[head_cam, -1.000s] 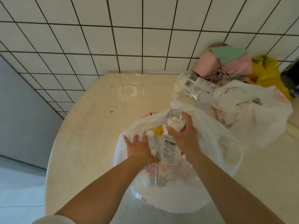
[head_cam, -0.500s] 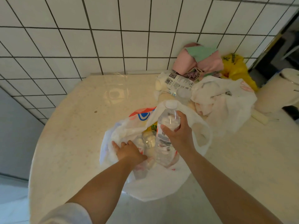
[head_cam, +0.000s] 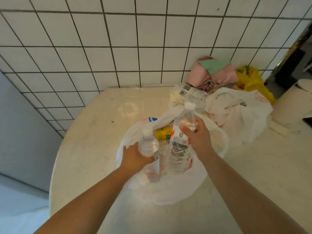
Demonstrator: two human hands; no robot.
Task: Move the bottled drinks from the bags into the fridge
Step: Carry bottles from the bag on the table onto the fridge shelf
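Observation:
A white plastic bag [head_cam: 170, 191] lies open on the beige counter [head_cam: 87, 144]. My right hand [head_cam: 197, 137] grips a tall clear water bottle [head_cam: 180, 146] with a white cap and a red and white label, upright and partly lifted out of the bag. My left hand [head_cam: 135, 157] grips a smaller clear bottle [head_cam: 149, 146] by its upper body inside the bag. A yellow-labelled bottle [head_cam: 163, 133] lies deeper in the bag behind them. A second white bag [head_cam: 239, 114] sits crumpled to the right.
A white bottle with a barcode label [head_cam: 189, 94] lies at the back. Pink and green cloths [head_cam: 214, 71] and a yellow bag [head_cam: 253, 81] are piled against the tiled wall. A white rounded container [head_cam: 297, 102] stands at the far right. A grey panel [head_cam: 22, 125] borders the counter's left.
My left hand went from pressing the bag's contents to gripping the smaller bottle and raising it. My right hand keeps the tall bottle, lifted slightly higher. The view shifted left.

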